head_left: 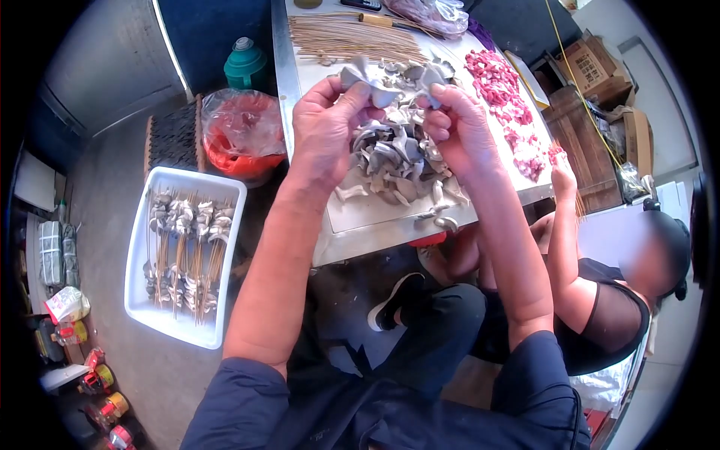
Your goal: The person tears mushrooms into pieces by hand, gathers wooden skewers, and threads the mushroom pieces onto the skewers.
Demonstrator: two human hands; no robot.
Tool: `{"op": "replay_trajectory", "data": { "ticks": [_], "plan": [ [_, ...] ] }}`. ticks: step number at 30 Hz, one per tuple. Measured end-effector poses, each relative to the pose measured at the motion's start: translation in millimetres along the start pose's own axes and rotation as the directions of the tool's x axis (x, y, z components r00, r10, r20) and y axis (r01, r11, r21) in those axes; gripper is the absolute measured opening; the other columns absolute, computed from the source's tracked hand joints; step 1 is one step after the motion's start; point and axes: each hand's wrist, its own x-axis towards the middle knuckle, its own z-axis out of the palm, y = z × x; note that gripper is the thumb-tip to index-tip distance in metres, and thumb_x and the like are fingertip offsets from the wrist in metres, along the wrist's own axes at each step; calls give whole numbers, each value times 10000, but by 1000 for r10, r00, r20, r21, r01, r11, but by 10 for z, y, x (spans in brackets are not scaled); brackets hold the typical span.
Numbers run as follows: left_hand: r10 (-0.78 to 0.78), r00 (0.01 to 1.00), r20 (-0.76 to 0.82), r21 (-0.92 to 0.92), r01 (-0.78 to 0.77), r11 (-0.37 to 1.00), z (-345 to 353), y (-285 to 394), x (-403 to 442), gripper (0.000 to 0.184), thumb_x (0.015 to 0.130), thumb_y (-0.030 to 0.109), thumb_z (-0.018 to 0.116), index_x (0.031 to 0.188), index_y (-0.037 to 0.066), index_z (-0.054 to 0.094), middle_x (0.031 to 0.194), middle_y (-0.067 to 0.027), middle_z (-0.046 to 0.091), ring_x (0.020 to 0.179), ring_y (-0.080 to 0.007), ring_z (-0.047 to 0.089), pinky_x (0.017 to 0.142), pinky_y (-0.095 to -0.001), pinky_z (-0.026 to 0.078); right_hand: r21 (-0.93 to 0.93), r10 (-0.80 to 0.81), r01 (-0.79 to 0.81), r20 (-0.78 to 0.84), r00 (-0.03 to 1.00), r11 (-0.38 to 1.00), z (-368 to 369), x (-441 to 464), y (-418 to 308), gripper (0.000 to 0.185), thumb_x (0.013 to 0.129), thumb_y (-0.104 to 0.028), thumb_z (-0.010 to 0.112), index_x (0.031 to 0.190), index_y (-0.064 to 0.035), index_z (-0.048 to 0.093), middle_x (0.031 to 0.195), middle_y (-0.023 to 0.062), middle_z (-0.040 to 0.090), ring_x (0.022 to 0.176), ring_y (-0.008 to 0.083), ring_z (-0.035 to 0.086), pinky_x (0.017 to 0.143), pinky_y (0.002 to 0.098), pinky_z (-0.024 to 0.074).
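Above the white table (360,217), my left hand (326,124) pinches grey oyster mushroom pieces (367,82) between thumb and fingers. Close by on the right, my right hand (465,124) is closed on another oyster mushroom piece (431,81). Whether a skewer is in either hand, I cannot tell. Below both hands lies a pile of torn oyster mushrooms (401,161), some near the table's front edge. Beyond them, thin wooden skewers (352,37) are spread in a row.
Pink cut meat (499,86) lines the table's right side. A co-worker's hand (562,176) holds skewers with meat beside it. On the floor at left, a white tray (172,334) holds skewered mushrooms (184,214). Behind it stand a red bag-lined container (244,135) and a green jug (244,66).
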Motion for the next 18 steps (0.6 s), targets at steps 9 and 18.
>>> {"op": "replay_trajectory", "data": {
  "ticks": [9,18],
  "plan": [
    [5,1000,4,68,-5,998,-27,-7,12,79,909,64,641,985,57,621,921,-40,678,814,-110,628,720,-227,509,-686,-185,108,-39,982,719,-251,-37,-20,202,875,-135,688,1025,-4,657,822,15,658,592,11,506,499,161,375],
    [35,999,-25,290,-26,957,86,-79,-49,79,886,78,670,938,23,649,821,-13,648,711,-63,579,656,-193,487,-661,-146,181,109,983,728,88,-242,-21,281,874,-177,707,1075,14,663,850,26,672,656,31,567,571,175,460]
  ]
}}
